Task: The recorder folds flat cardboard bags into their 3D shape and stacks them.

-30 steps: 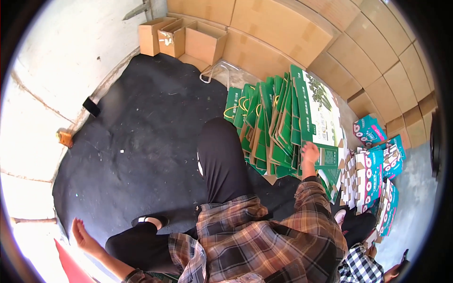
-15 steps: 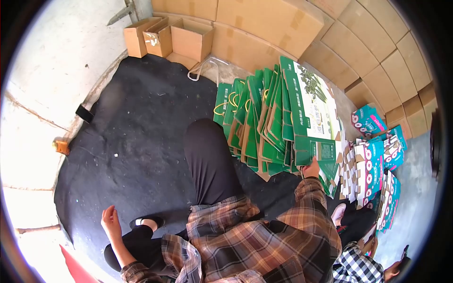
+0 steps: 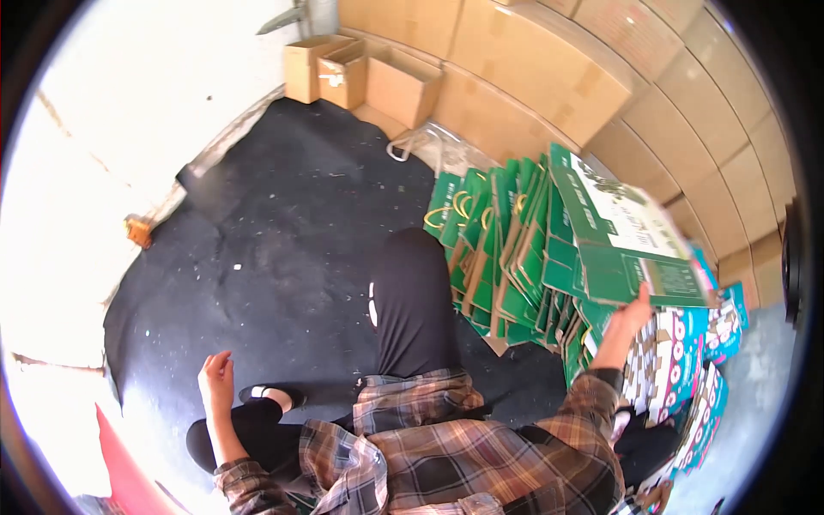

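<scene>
My right hand grips the near edge of a flattened green and white carton, its thumb lying over the green flap. The carton is tilted on the right side of a leaning row of similar flattened green cartons, several of which have yellow cord handles. The fingers beneath the carton are hidden. Away to the left, my left hand hangs in the air above the black floor sheet, holding nothing, its fingers loosely bent and a little apart.
Brown boxes are stacked along the back and right. Small open boxes stand at the back left. Blue and white packages lie at the right, by a co-worker's hand. A black sheet covers the floor.
My right hand has moved right, drawing the green and white carton's near end rightward and tilting it over the packages. The whole view has shifted as well. My left hand stays empty.
</scene>
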### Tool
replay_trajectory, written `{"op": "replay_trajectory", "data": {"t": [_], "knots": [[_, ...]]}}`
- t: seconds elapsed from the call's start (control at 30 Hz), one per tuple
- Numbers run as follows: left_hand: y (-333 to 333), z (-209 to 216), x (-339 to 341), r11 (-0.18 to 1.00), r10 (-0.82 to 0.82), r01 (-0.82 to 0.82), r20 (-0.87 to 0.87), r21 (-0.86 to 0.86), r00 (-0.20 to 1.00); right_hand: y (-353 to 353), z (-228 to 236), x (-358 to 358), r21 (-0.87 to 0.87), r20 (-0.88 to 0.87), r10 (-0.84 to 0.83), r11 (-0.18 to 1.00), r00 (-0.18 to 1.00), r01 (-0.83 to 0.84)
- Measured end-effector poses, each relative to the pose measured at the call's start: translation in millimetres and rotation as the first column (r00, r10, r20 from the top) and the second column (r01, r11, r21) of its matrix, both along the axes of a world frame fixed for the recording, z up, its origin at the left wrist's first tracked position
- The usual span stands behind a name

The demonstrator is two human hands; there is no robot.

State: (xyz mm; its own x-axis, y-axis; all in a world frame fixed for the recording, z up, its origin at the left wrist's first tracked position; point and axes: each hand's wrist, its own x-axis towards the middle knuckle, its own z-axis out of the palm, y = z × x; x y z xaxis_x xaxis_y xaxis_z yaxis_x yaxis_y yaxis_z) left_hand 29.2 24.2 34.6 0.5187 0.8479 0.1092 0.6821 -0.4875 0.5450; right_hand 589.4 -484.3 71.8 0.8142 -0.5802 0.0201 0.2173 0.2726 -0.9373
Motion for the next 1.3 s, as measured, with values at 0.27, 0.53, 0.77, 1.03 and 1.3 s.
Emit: {"op": "replay_trajectory", "data": {"t": [0.27, 0.53, 0.77, 1.03, 1.3], "knots": [[9.5, 3.4, 3.9, 0.988, 0.117, -0.101, 0.141, -0.117, 0.983, 61.0, 112.4, -48.8, -0.448, 0.143, 0.42, 0.835, 0.896, -0.32], [24.5, 20.4, 0.5, 0.839, 0.413, -0.149, 0.434, -0.523, 0.8, 216.8, 176.4, -50.1, -0.802, -0.045, 0.907, 0.218, 0.419, -0.557], [63.2, 3.5, -39.5, 0.695, 0.677, -0.157, 0.564, -0.701, 0.473, 359.7, 176.8, -89.6, -0.774, -0.102, 0.972, -0.211, -0.21, -0.598], [77.9, 0.4, -86.0, 0.833, 0.551, 0.162, 0.821, -0.529, -0.152, 440.3, 112.7, -137.4, -0.625, -0.128, 0.901, -0.397, -0.414, -0.672], [40.4, -4.7, -66.0, 0.782, 0.623, 0.138, 0.755, -0.608, -0.204, 505.3, -9.0, -128.7, -0.754, -0.062, 0.998, -0.052, -0.007, -0.655]]}}
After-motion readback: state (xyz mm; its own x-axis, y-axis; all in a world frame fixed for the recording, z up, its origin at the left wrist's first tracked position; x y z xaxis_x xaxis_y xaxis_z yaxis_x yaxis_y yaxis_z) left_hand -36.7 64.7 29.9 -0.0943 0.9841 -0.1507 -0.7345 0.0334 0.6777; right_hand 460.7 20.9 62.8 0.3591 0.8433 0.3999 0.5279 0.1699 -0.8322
